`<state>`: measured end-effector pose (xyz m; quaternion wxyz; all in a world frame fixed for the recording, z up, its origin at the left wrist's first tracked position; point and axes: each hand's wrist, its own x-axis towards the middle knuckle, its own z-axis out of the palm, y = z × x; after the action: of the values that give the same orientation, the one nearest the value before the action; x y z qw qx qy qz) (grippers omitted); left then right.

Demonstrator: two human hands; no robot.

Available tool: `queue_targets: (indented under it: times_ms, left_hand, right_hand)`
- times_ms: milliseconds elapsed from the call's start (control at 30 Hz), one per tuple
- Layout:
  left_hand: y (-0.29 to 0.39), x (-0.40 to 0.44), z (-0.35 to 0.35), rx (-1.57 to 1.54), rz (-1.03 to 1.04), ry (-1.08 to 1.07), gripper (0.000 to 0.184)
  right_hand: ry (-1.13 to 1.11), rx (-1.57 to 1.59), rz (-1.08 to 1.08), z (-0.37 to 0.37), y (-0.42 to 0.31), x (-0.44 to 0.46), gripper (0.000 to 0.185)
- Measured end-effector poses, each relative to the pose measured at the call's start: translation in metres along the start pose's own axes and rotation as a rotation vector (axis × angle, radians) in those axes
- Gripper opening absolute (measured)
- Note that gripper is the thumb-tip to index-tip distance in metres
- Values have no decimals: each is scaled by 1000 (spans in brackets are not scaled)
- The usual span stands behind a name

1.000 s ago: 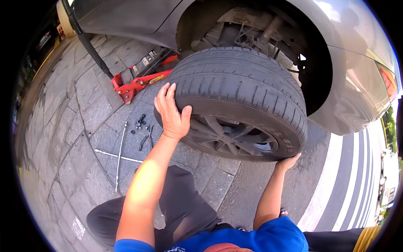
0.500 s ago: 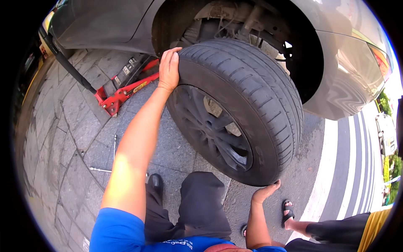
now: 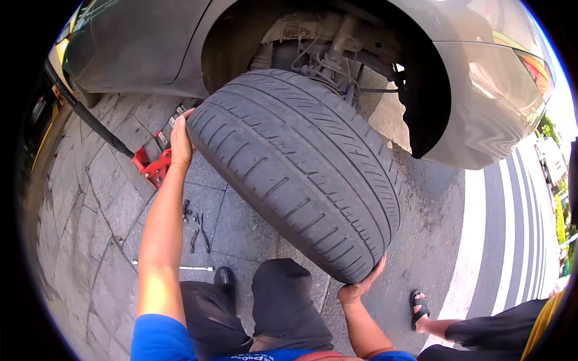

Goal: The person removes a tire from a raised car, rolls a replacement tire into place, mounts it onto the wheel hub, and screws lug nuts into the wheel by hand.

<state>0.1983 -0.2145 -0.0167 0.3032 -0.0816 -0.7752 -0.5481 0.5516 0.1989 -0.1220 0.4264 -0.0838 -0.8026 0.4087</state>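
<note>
Wheel tipped tread-up now, spokes hidden; held between left hand and right hand, apparently still unmounted.

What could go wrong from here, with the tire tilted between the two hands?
The tire might slip: the left hand and right hand hold it at opposite edges, with a black shoe nearby. If it dropped, it could roll toward another person's sandalled foot. Pliers and a metal bar lie loose on the pavement, a possible trip hazard.
</note>
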Motion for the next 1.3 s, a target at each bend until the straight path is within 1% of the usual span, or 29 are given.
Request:
queue_targets:
  times_ms: [33,100,167,200,233,267,333,400,433,467,500,533,567,633,700,733,767,800,833,867,933,967,1033,1067,1100,1167,1233,1267,1300]
  left_hand:
    - [-6,-7,-14,-31,-49,27,52]
    - [-19,-24,-47,88,-45,75,52]
    - [-13,-51,-80,138,-122,83,49]
    - [17,-68,-88,79,-230,84,43]
    - [26,-83,-100,-39,-290,88,40]
    - [4,-97,-123,254,-110,96,38]
    - [36,-132,-135,559,39,48,36]
    - [65,-164,-136,680,110,17,36]
    - [78,-175,-131,683,109,18,36]
    - [90,-186,-125,678,155,21,39]
    - [98,-196,-121,673,196,23,42]
    - [98,-203,-118,677,219,35,51]
    - [102,-207,-114,679,212,38,51]
    - [109,-210,-103,705,212,30,53]
    - [112,-196,-91,702,323,45,52]
    - [112,-184,-83,691,372,50,52]
    - [113,-170,-73,657,423,66,51]
    - [115,-155,-64,629,419,54,46]
    - [124,-138,-50,566,458,59,36]
    - [122,-119,-42,618,502,55,27]
    - [109,-85,-21,641,444,44,27]
    - [102,-67,-7,655,452,80,30]
    - [86,-27,19,724,388,113,33]
    - [80,-11,31,721,365,115,36]
    - [76,2,40,719,340,121,39]
    - [84,14,61,709,298,158,35]
    - [76,31,72,681,369,128,42]
    - [85,29,75,687,434,112,39]
    - [97,28,81,691,498,97,36]
  right_hand:
    - [8,2,12,2,3,10,102]
    - [-35,21,-39,8,14,34,98]
    - [-56,43,-124,15,31,65,100]
    - [-75,67,-125,19,41,80,99]
    - [-92,92,-127,24,52,96,97]
    - [-93,151,-146,29,62,112,94]
    - [-81,211,-164,45,78,138,92]
    - [-103,290,-11,61,93,157,82]
    - [-120,332,62,70,99,166,78]
    - [-141,373,134,79,105,174,73]
    - [-150,374,135,87,114,181,73]
    - [-158,412,189,93,122,189,70]
    - [-164,449,243,97,130,195,68]
    - [-164,449,263,98,133,199,69]
    - [-138,515,359,95,133,199,70]
    - [-117,534,394,102,159,197,70]
    - [-81,491,439,104,170,195,70]
    - [-28,478,478,101,156,194,70]
    - [21,460,520,96,140,192,71]
    - [-11,452,534,102,152,191,71]
    - [76,451,708,110,188,194,80]
    - [60,447,711,112,181,190,80]
    - [91,45,565,108,128,186,78]
    - [170,-39,349,104,80,178,67]
    - [278,148,142,116,65,170,55]
    - [90,492,212,116,-1,159,45]
    - [-16,296,39,133,-17,156,36]
    - [-95,380,88,141,-34,159,33]
    - [-161,434,189,150,-49,166,37]
